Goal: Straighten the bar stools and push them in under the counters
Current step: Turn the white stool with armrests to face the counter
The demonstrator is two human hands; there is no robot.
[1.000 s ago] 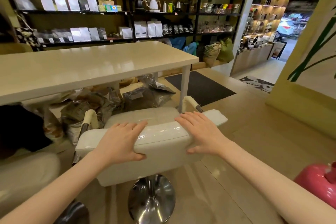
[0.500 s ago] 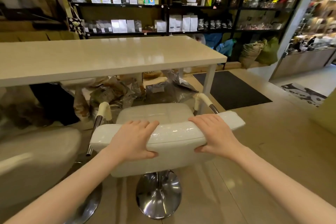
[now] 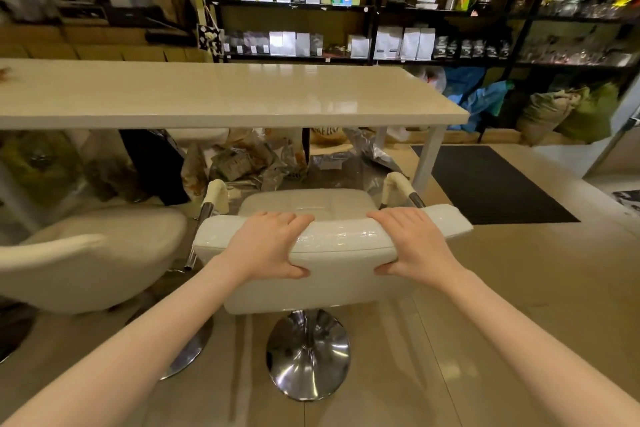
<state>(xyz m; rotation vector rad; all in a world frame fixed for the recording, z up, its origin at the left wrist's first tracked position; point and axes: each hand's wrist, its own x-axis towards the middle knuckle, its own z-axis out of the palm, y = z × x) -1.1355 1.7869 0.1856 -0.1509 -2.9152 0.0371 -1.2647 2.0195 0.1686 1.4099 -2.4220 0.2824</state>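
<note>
Gripping the bar stool [image 3: 343, 246] backrest as before, both hands' fingers [image 3: 277, 218] curled, stool seemingly nearer the counter [image 3: 221, 97].

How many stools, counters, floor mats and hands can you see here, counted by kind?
Stools: 2, the one being held and another to its left
Counters: 1
Floor mats: 1
Hands: 2, left hand and right hand, both gripping the stool's backrest
Total: 6

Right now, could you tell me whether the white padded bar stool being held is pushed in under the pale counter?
Not yet: the white padded bar stool stands short of the pale counter, seat uncovered.
</note>
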